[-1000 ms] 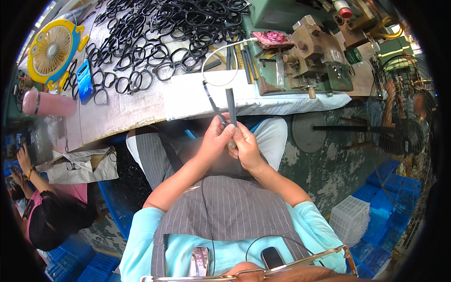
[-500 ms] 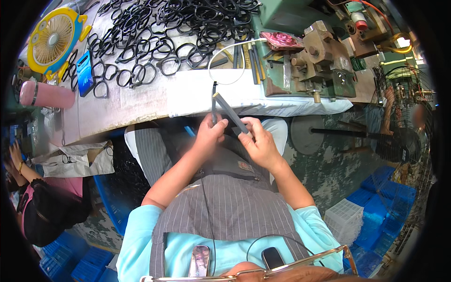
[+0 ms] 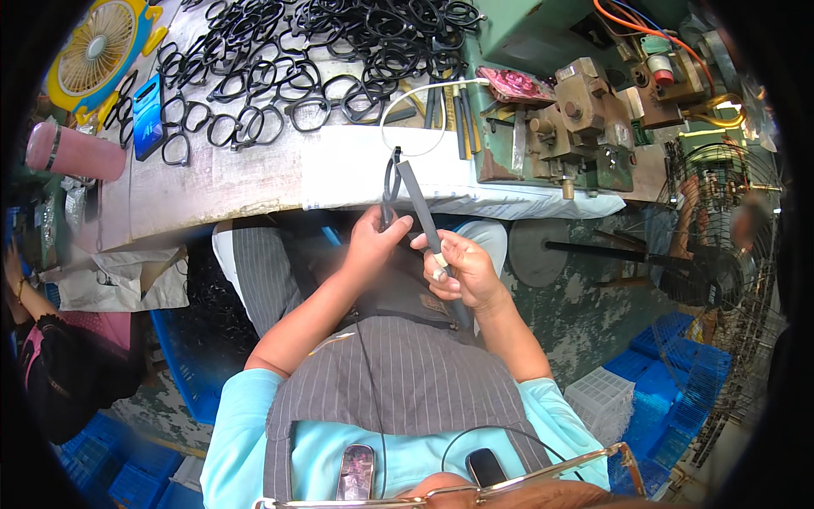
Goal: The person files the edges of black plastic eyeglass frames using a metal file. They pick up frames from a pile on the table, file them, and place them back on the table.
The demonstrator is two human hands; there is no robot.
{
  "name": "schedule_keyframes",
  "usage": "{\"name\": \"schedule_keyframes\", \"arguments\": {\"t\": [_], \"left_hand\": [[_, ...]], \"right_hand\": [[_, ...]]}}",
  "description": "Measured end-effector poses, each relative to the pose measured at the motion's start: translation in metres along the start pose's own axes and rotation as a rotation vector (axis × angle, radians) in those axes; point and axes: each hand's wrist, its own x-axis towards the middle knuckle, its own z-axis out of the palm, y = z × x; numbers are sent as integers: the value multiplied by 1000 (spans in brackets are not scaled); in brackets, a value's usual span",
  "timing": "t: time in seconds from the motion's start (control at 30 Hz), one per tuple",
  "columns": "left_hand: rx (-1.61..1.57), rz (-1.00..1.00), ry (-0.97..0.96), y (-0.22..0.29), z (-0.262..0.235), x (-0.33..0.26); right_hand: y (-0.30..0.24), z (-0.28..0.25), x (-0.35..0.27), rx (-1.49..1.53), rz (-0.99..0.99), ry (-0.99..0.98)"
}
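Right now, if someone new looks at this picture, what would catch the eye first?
Probably the heap of black eyeglass frames spread over the workbench at the top. Below it, the left hand holds one black frame while the right hand presses a grey file against it.

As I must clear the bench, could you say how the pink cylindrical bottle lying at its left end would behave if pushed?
The pink cylindrical bottle lies on its side, so it would probably roll. Its smooth, rounded surface may be slippery.
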Motion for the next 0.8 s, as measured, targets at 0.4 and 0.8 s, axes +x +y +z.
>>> {"name": "schedule_keyframes", "arguments": {"t": [0.4,0.8], "left_hand": [[-130,-60,-58,5,-2,-5],[-106,-94,-77,-5,-9,-1]], "right_hand": [[8,5,3,-204,-98,1],[9,27,4,-1251,-350,222]]}}
